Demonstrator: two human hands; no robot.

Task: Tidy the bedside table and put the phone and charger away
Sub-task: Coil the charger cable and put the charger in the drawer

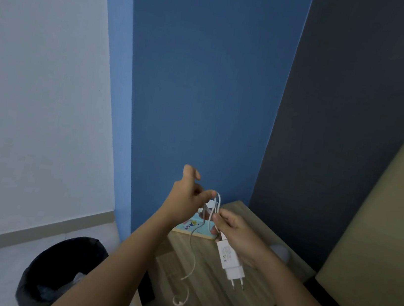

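Step in hand: coiling the charger cable (216,206) above the desk (204,293). Right hand (237,235) fingers clamp the white charger (229,261); left hand (189,197) fingers pinch the loop. Phone (194,225) lies behind the charger. Next: wind in the dangling tail.

White charger (231,260) (white cable (193,252)), wood-grain bedside table (247,302).

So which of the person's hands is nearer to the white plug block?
Right. The right hand grips the cable at the top of the plug block; the left hand loops cable above it.
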